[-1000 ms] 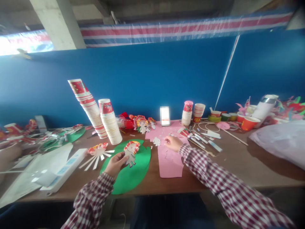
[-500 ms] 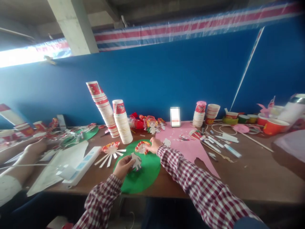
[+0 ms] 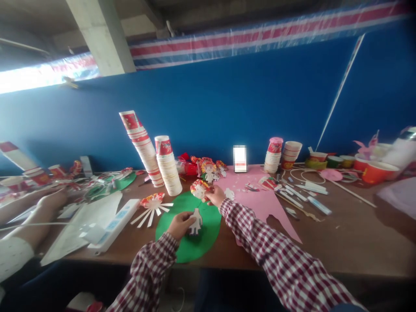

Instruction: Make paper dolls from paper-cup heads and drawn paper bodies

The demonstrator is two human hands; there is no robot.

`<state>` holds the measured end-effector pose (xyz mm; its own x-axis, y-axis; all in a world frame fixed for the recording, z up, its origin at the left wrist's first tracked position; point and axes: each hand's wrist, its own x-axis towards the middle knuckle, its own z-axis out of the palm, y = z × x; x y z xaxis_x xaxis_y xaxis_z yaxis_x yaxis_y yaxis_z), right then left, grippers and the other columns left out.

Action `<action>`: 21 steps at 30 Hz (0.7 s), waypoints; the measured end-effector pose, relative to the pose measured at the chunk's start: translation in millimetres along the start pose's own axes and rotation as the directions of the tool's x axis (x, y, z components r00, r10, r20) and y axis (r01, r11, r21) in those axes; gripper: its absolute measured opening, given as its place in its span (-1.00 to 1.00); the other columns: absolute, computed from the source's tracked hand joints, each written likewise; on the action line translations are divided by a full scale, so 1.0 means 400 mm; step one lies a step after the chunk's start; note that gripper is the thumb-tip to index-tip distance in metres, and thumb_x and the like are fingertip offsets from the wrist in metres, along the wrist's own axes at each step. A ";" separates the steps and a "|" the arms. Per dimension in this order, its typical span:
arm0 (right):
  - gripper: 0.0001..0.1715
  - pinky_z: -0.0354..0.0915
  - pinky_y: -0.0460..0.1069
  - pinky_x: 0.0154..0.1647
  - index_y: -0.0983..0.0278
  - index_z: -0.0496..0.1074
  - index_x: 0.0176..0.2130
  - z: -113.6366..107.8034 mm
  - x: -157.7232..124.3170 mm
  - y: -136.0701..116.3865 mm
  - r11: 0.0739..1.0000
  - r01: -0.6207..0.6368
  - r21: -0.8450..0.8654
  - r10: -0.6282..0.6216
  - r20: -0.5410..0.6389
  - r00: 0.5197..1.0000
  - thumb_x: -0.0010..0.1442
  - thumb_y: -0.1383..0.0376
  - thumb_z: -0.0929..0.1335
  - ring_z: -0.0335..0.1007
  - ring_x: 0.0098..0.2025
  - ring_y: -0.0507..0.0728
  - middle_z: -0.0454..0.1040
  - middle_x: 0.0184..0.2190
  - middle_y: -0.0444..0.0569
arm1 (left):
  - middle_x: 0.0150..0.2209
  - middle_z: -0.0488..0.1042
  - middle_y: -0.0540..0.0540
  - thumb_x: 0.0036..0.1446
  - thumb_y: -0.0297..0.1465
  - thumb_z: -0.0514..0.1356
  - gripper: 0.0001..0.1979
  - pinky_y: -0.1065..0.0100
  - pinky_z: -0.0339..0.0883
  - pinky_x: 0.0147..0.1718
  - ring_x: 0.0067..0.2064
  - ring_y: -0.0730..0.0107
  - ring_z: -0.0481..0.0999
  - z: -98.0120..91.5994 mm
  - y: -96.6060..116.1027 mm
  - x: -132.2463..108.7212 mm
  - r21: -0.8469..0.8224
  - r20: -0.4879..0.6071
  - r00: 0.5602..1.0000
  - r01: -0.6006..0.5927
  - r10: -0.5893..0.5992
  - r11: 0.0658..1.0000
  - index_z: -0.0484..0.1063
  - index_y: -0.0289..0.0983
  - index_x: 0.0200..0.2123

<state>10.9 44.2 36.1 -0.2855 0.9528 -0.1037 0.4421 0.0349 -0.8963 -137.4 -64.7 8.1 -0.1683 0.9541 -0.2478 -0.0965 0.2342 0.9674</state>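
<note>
My left hand (image 3: 180, 225) pinches a white paper figure body (image 3: 196, 222), held upright over the green paper circle (image 3: 172, 251). Slightly above and to the right, my right hand (image 3: 216, 196) grips a paper head with red and yellow hair (image 3: 199, 190) near the circle's far edge. Head and body are apart. Left of the circle lies a red fringed piece with white strips (image 3: 152, 204). A finished-looking paper doll (image 3: 209, 170) stands behind my right hand, near other red and yellow pieces.
Tall cup stacks (image 3: 168, 167) rise behind the circle. A power strip (image 3: 113, 227) lies left, near another person's arms (image 3: 42, 212). Pink paper (image 3: 260, 206), markers (image 3: 294, 197), shorter cup stacks (image 3: 273, 156) and red bowls (image 3: 378, 171) are on the right.
My right hand has raised the red-haired head off the green circle. My left hand has moved right with the white body, which is now more upright.
</note>
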 end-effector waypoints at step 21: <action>-0.68 0.33 -0.03 -0.25 0.26 0.31 -0.16 -0.150 -0.151 0.021 0.904 0.361 -0.228 -0.409 -0.220 0.886 0.02 0.36 0.38 0.47 -0.31 0.11 0.52 -0.38 -0.07 | -0.38 0.42 -0.01 0.22 -0.34 0.14 -0.82 0.47 0.35 -0.53 -0.48 0.56 0.41 0.157 0.005 0.040 0.008 0.055 0.998 0.003 -0.004 1.000 0.38 -0.37 -0.21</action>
<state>82.7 4.9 60.8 -0.2471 0.8957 0.3697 0.4908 0.4446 -0.7493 -78.5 -37.2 9.4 -0.1140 0.9620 -0.2480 -0.0893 0.2388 0.9670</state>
